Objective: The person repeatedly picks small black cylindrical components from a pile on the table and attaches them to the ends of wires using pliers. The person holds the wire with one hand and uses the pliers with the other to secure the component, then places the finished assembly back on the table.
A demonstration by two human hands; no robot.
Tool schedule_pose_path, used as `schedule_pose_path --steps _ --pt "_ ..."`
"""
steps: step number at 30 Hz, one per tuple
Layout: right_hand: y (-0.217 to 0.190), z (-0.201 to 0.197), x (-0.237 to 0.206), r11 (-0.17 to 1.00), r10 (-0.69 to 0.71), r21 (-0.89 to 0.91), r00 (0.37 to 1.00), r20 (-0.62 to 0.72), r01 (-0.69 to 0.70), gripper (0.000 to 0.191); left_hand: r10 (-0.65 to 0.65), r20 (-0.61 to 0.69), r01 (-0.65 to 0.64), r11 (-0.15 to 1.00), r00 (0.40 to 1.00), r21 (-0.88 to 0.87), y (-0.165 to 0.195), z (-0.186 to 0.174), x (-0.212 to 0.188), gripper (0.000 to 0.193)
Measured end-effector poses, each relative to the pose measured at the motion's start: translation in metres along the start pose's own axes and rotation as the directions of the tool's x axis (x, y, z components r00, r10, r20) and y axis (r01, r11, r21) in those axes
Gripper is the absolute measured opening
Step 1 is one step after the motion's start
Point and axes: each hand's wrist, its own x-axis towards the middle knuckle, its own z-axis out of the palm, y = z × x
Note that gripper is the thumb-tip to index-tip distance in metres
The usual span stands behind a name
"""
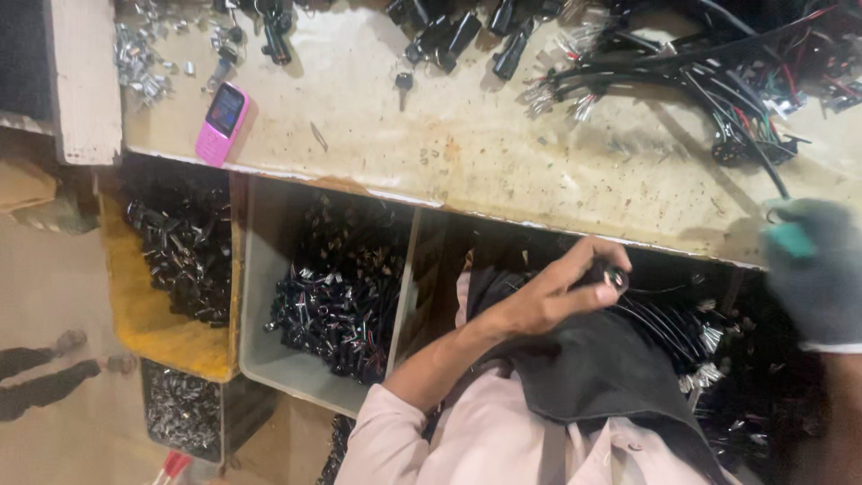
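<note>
Left hand (561,287) grips a small black cylindrical part (613,277) below the counter's (503,153) near edge; gloved right hand (813,265), blurred, grip unclear, holds near the counter's right corner.

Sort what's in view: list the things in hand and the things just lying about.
In hand:
left hand gripping a small black cylindrical part
gloved right hand by the wire bundle

Lying about:
pink phone
key
grey bin
yellow bin
</note>
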Motion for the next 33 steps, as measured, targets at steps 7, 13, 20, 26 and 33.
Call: schedule_pose_path --steps 7,13,20,26,33 --pt "-0.045 0.007 -0.03 0.978 -0.196 0.081 0.978 0.075 0.19 0.038 -0.026 -0.016 0.03 0.965 1.0 0.261 0.003 0.01 0.006 0.037" --pt "-0.081 0.024 -0.019 0.945 -0.173 0.301 0.978 0.12 0.13 0.025 0.11 -0.108 -0.035 0.842 0.988 0.539 -0.007 0.016 0.0 0.033" --pt "-0.099 0.034 -0.032 0.709 -0.012 0.694 0.987 -0.163 0.123 0.017 0.278 -0.088 -0.205 0.855 0.956 0.476 -0.003 0.015 -0.011 0.029" --pt "-0.085 0.048 -0.021 0.71 -0.036 0.7 0.997 -0.074 0.078 0.019 0.301 -0.037 -0.253 0.855 0.953 0.453 -0.006 0.015 -0.009 0.033" --pt "-0.108 0.045 -0.016 0.699 -0.003 0.714 0.999 -0.044 0.034 0.022 0.36 -0.165 -0.307 0.91 0.918 0.278 -0.02 0.023 -0.018 0.03"
